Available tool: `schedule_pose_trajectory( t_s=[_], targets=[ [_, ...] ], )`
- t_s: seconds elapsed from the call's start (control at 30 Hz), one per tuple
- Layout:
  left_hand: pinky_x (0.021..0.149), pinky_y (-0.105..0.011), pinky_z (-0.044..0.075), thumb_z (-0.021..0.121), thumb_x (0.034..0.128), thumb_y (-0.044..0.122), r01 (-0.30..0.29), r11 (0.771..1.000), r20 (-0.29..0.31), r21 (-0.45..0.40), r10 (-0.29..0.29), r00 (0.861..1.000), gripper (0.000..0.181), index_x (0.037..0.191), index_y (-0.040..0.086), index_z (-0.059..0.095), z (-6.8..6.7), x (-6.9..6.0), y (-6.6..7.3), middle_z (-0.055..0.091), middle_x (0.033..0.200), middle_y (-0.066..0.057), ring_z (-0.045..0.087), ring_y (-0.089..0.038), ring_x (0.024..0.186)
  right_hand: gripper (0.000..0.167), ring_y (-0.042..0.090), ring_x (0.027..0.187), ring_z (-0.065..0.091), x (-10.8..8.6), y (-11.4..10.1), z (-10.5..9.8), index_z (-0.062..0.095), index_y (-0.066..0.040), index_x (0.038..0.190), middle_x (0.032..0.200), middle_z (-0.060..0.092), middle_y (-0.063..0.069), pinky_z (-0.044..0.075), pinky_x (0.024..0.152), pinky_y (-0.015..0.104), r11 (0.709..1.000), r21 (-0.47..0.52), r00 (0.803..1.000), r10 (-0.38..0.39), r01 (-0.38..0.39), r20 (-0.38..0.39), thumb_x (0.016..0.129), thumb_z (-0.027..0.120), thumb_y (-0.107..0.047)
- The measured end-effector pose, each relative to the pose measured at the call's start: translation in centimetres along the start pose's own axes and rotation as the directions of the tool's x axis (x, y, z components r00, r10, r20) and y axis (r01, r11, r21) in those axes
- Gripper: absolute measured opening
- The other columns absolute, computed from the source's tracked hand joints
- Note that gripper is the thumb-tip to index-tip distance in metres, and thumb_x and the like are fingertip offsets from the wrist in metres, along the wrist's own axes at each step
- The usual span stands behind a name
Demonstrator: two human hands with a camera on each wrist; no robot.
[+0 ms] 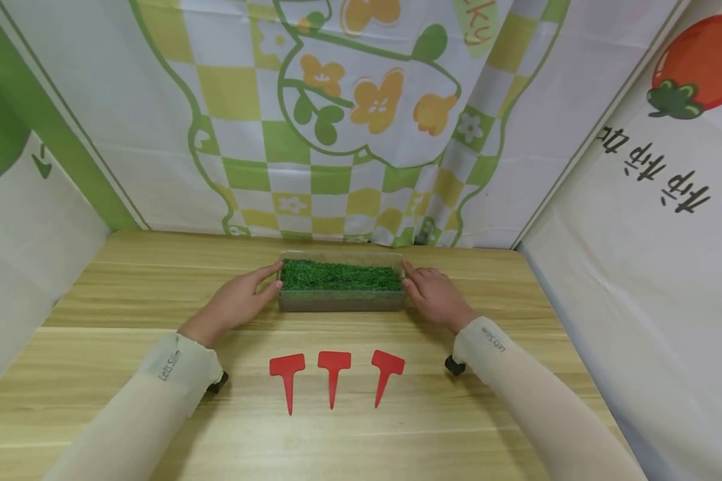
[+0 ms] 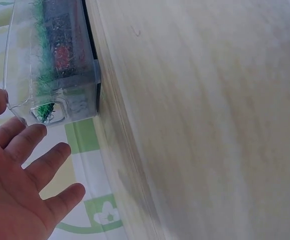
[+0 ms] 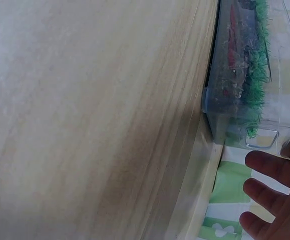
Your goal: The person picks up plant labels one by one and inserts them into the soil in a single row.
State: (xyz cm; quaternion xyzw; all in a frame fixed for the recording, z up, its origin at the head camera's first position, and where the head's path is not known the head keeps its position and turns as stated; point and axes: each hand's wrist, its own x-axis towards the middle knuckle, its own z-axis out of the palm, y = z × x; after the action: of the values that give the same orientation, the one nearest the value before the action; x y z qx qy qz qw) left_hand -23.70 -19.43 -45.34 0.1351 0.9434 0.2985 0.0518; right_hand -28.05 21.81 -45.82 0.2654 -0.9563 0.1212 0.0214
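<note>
A clear plastic box with green artificial grass inside stands on the table near its back edge. My left hand touches the box's left end with thumb and fingertips, its other fingers spread apart in the left wrist view. At the opposite end, my right hand rests its thumb and fingertips against the box, the remaining fingers extended loosely in the right wrist view. Three red T-shaped plant labels lie in a row in front of the box: a left label, a middle label and a right label.
The wooden table reaches back to a patterned curtain hanging right behind the box. White printed side walls, one with a tomato picture, flank the table left and right.
</note>
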Motion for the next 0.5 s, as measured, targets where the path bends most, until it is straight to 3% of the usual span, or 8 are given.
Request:
schedule_pose_trajectory(
  t_s=[0.5],
  targets=[
    [0.111, -0.064, 0.033, 0.043, 0.1059, 0.046, -0.011, 1.0, -0.005, -0.009, 0.01, 1.0, 0.062, 0.16, 0.019, 0.029, 0.14, 0.12, -0.26, 0.035, 0.16, -0.014, 0.037, -0.043, 0.143, 0.054, 0.036, 0.13, 0.054, -0.2, -0.45, -0.04, 0.032, -0.007, 0.157, 0.138, 0.061, 0.016, 0.038, 0.112, 0.05, 1.0, 0.008, 1.0, 0.005, -0.005, -0.026, 0.11, 0.033, -0.034]
  ],
)
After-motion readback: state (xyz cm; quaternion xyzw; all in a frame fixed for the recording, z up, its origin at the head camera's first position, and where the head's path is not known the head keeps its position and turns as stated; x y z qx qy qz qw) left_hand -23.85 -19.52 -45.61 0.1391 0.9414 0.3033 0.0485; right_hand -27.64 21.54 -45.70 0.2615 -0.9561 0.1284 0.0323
